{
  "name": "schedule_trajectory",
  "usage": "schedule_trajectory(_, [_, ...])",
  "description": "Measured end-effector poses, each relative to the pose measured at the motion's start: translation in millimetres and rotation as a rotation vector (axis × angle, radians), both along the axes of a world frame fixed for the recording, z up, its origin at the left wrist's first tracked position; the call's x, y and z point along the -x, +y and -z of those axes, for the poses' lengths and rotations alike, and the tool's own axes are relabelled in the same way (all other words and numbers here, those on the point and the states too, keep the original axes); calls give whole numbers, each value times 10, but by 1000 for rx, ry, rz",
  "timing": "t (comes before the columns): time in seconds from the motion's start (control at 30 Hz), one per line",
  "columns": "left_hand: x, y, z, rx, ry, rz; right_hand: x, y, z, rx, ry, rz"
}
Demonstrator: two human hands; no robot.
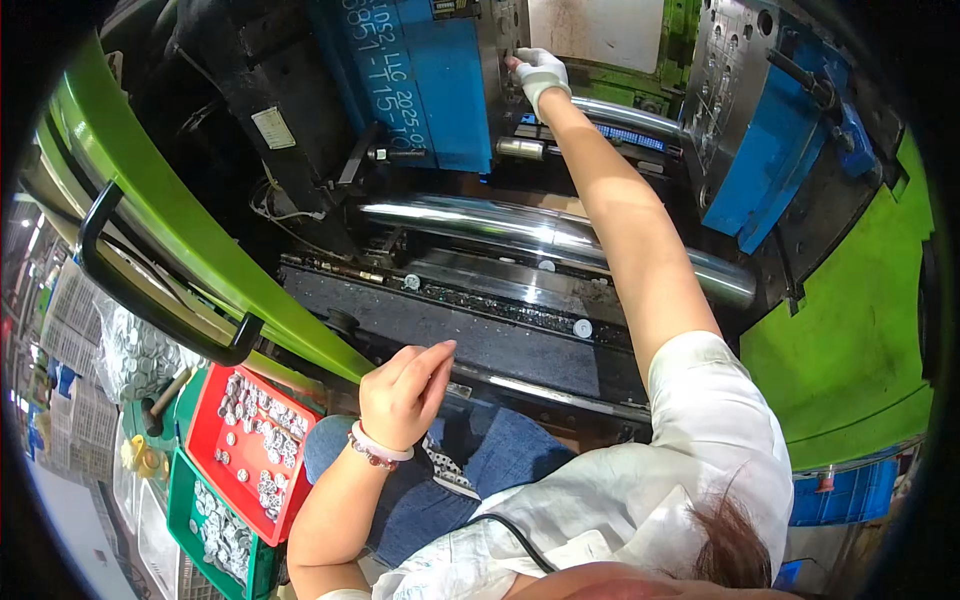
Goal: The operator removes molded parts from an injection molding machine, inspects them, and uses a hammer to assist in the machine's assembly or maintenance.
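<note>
Dark hair and a white shirt fill the lower right, closest to the lens, with blue jeans below them. Left of the knees sit two trays side by side: a red tray (252, 452) holding a loose scatter of small round silver caps, and next to it, toward the lower left, a green tray (196, 520) with a denser heap of the same caps. Further left, a clear bag (140, 352) bulges with more of them.

Just right of the red tray and above the lap, the left hand (402, 394) hovers with a bead bracelet at the wrist; its fingers are curled loosely with the fingertips drawn together, and whether they pinch anything cannot be told.

Well away from the trays, the right hand (538, 72), in a white glove, reaches at full arm's length into the open machine and presses its fingers against the grey metal mold plate (497, 50) beside a blue block (430, 80). Whether it grips a part there cannot be told. Beneath that arm runs a shiny steel bar (520, 232), and a green sliding door (200, 250) with a black handle stands at the left.
</note>
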State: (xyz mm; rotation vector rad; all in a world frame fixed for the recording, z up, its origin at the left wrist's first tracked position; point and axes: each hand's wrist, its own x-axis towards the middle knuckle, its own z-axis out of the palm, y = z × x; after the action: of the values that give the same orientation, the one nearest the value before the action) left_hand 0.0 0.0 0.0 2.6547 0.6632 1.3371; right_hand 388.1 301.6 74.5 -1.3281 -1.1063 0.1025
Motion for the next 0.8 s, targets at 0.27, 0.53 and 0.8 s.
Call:
schedule_trajectory(0.27, [-135,2,-53,118,3,54,-3,-385,64,-11,-393,260])
schedule_trajectory(0.53, [108,63,77,567,-390,84,1589,-1853,84,-138,-208,-781])
schedule_trajectory(0.8, [194,46,9,227,-467,-89,2446,-2966,742,474,123,-1271])
